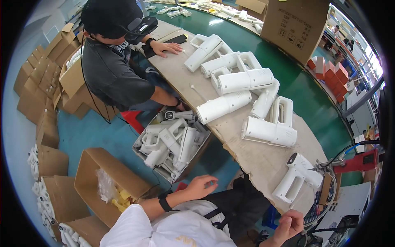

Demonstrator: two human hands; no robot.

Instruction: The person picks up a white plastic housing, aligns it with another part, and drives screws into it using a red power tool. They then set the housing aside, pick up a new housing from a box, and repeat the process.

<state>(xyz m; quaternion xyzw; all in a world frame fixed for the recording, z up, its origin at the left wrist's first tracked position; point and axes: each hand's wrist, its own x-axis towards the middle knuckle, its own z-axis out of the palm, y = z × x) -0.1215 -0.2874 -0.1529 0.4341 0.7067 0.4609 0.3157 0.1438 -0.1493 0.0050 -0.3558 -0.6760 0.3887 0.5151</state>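
My left hand [200, 186] hovers with fingers spread and nothing in it, just off the near edge of the grey work table [255, 160]. It is right of a grey bin [170, 142] filled with white pistol-shaped plastic housings. My right hand [290, 224] is low at the table's near corner with its fingers curled; whether it holds anything is unclear. Above it one white housing [298, 175] lies alone on the table, its nose against a red powered screwdriver [356, 162]. Several more white housings [247, 94] are piled further along the table.
A co-worker in a dark shirt [111, 61] sits across the bin, one hand on the table, the other reaching into the bin. An open carton [92, 175] holding a bag of yellow parts stands to my left. Flat and stacked cartons [41, 82] line the left floor; a large carton [294, 24] stands behind the table.
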